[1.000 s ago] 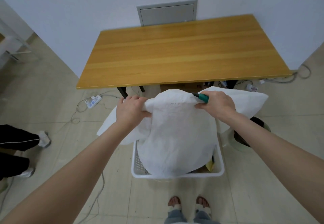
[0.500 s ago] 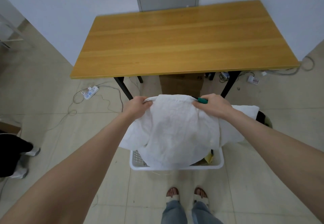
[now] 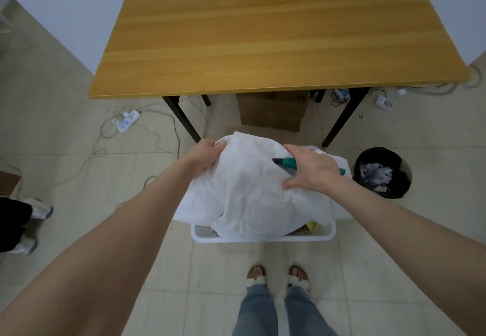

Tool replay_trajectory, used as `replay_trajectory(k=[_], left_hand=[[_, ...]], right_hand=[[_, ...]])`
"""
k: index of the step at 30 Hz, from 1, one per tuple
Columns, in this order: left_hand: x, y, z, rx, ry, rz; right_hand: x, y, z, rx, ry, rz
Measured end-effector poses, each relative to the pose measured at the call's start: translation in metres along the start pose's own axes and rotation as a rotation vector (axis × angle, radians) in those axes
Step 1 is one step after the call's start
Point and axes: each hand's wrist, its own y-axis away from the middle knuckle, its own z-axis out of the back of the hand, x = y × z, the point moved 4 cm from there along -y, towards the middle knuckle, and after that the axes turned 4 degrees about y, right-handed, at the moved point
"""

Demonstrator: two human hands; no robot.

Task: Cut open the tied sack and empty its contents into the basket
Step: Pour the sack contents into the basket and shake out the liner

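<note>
Over basket [image 3: 263, 238]: sack [image 3: 249, 191] draped; black bin [image 3: 382, 172] right

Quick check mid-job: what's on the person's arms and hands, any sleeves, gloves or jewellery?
The left forearm and right forearm are bare to the frame edge; no sleeves show. The left hand and right hand wear no gloves; no watch, ring or bracelet is visible.

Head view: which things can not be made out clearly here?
All in the head view.
Basket contents: the sack covers them; only a yellow corner shows.
Sack's opening: hidden under its folds.
Cutter: the right hand covers its middle; blade too small to tell.
Bin contents: blurred.
</note>
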Motion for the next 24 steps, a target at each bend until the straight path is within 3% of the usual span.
replay_trajectory(k=[5,8,10,12,15,20,24], left_hand=[[0.012,-0.008,-0.003,0.003,-0.045,0.026],[0.005,-0.004,0.002,-0.232,-0.223,-0.122],[-0.006,0.008,0.005,-0.398,-0.405,-0.322],[-0.011,0.017,-0.002,-0.352,-0.693,-0.454],[-0.003,0.022,-0.018,-0.179,-0.964,-0.39],[0.004,0.017,-0.024,-0.251,-0.894,-0.261],[-0.007,0.022,-0.018,-0.299,-0.849,-0.33]], right_hand=[[0.002,-0.009,-0.004,-0.041,-0.037,0.012],[0.002,-0.009,0.004,-0.017,-0.088,-0.006],[0.0,-0.009,0.012,-0.022,-0.128,-0.023],[-0.004,-0.008,0.02,-0.018,-0.147,-0.036],[-0.005,-0.006,0.03,-0.031,-0.164,-0.023],[0.004,0.004,0.039,-0.062,-0.197,0.052],[0.001,0.01,0.038,-0.077,-0.204,0.057]])
